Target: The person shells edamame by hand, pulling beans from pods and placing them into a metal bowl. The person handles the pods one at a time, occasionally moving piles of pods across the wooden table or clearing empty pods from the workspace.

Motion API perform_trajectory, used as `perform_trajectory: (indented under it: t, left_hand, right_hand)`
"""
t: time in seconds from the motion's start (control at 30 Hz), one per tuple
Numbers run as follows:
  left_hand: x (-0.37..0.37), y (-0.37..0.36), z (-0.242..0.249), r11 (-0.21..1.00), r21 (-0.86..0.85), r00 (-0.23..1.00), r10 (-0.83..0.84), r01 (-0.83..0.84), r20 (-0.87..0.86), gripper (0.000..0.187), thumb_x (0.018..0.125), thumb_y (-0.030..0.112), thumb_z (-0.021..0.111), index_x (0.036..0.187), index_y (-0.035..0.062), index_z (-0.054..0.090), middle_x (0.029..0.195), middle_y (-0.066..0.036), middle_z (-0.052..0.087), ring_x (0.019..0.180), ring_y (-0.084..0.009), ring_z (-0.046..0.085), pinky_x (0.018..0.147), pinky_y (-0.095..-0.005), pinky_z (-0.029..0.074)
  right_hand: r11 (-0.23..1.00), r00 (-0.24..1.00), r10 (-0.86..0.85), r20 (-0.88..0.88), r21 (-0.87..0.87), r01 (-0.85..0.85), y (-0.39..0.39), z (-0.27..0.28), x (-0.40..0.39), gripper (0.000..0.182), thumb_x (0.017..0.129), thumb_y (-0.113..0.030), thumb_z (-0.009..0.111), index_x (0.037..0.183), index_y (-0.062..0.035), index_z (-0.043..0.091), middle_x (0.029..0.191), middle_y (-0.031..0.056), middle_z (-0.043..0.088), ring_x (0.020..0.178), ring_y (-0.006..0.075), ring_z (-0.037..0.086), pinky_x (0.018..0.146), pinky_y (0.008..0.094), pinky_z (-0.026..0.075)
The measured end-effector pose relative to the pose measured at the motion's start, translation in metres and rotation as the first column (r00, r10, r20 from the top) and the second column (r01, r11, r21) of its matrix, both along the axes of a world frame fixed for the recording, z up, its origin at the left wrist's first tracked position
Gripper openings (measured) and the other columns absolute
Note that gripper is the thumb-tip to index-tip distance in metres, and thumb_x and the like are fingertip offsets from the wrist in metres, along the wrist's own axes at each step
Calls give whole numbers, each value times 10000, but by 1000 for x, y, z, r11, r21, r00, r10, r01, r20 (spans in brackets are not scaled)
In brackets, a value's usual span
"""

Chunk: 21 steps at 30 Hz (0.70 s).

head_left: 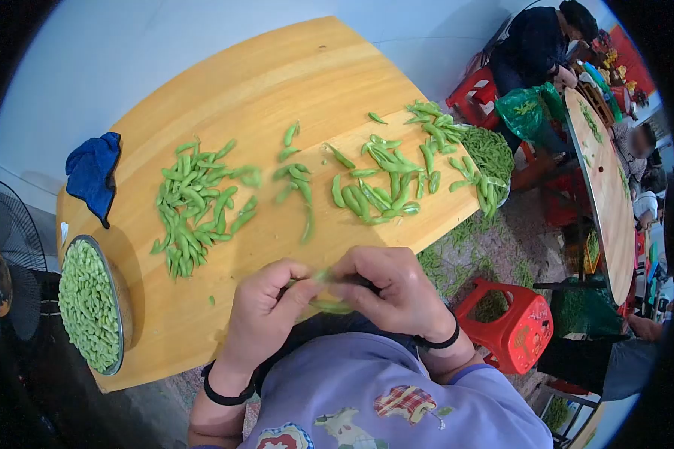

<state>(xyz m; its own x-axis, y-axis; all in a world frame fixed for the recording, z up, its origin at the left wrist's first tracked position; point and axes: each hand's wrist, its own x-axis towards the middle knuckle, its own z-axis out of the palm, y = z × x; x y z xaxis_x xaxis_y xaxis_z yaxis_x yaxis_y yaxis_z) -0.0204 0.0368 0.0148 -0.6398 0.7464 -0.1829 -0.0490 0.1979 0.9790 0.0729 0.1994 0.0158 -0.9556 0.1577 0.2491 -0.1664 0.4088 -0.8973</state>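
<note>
At the table's near edge, my left hand (273, 307) and my right hand (389, 288) meet in front of my body, fingers pinched around a green soybean pod (328, 306). Motion blurs the fingertips, so the pod shows only in part. Beyond my hands a few loose pods (298, 179) lie on the wooden table (277, 67). A heap of pods (195, 198) spreads to the left, and another group of pods (386, 183) lies to the right. Shelled green beans (86, 299) fill a round metal bowl (120, 325) at the table's left end.
A blue cloth (93, 172) hangs at the left edge near a black fan (11, 262). More pods pile (487, 153) at the right end. A red stool (513, 325) stands on the littered floor. A person (532, 45) works at another table (599, 172).
</note>
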Motion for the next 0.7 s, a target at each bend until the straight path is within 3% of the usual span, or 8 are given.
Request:
perform_trajectory:
  t: [0.07, 0.17, 0.2, 0.27, 0.37, 0.6, 0.63, 0.7]
  left_hand:
    - [0, -2, -3, 1000, -20, 970, -8, 3, -245, 71, 796, 61, 584, 788, -8, 567, 653, -10, 537, 573, -57, 480, 525, -204, 384]
    - [-4, -2, 8, 994, -97, 963, -77, 53, -260, 58, 758, 42, 599, 765, -8, 570, 645, -34, 542, 581, -92, 507, 539, -229, 402]
    - [-4, -2, 7, 994, -99, 964, -80, 56, -255, 58, 758, 42, 599, 765, -8, 570, 645, -34, 542, 581, -92, 507, 539, -229, 402]
    - [-5, -1, 5, 990, -35, 914, -142, 139, -380, 70, 747, 20, 607, 785, -9, 555, 641, -110, 533, 571, -193, 532, 525, -281, 410]
    - [-3, 1, 14, 982, -104, 923, -184, 158, -338, 78, 736, 28, 612, 774, -7, 554, 655, -127, 545, 597, -250, 552, 536, -317, 421]
    - [-5, 0, 13, 957, -135, 866, -290, 257, -408, 117, 724, 47, 637, 765, -4, 540, 668, -141, 551, 621, -298, 558, 537, -358, 423]
    - [-3, 0, 12, 958, -139, 842, -287, 251, -457, 141, 705, 52, 658, 756, -3, 539, 655, -125, 528, 600, -274, 542, 524, -339, 410]
    - [1, 1, 11, 959, -143, 816, -282, 244, -504, 165, 685, 58, 678, 747, -2, 538, 641, -110, 506, 579, -250, 527, 510, -321, 397]
  right_hand:
    - [996, 990, -60, 130, -62, 68, 3, 4, 3, 228, 710, -28, 644, 932, -6, 597, 689, 87, 590, 608, 215, 578, 564, 282, 439]
    - [993, 988, 114, 100, -24, -112, 15, 11, 3, 315, 712, -33, 650, 1018, -14, 578, 709, 88, 595, 631, 230, 581, 591, 295, 449]
    - [979, 977, 192, 89, 46, -196, 18, 9, 1, 302, 721, -49, 655, 1012, -18, 577, 736, 93, 597, 662, 241, 588, 602, 306, 452]
    - [967, 971, 236, 47, 86, -239, 20, 8, -3, 285, 720, -52, 653, 993, -19, 578, 741, 98, 591, 668, 255, 586, 592, 318, 451]
    - [941, 953, 302, 3, 161, -299, 22, 9, -5, 251, 714, -50, 647, 954, -24, 578, 741, 106, 574, 672, 282, 578, 568, 341, 442]
    - [878, 923, 371, 103, 285, -385, 23, 18, -6, 167, 716, -31, 620, 880, -41, 590, 697, 111, 542, 607, 297, 540, 524, 341, 412]
    - [878, 923, 371, 103, 284, -385, 24, 15, -7, 167, 716, -31, 620, 880, -41, 590, 697, 111, 542, 607, 297, 540, 524, 341, 412]
    - [922, 921, 387, 47, -3, -388, 25, 4, -10, 94, 737, -45, 622, 821, -13, 596, 650, 73, 551, 552, 213, 529, 492, 308, 394]
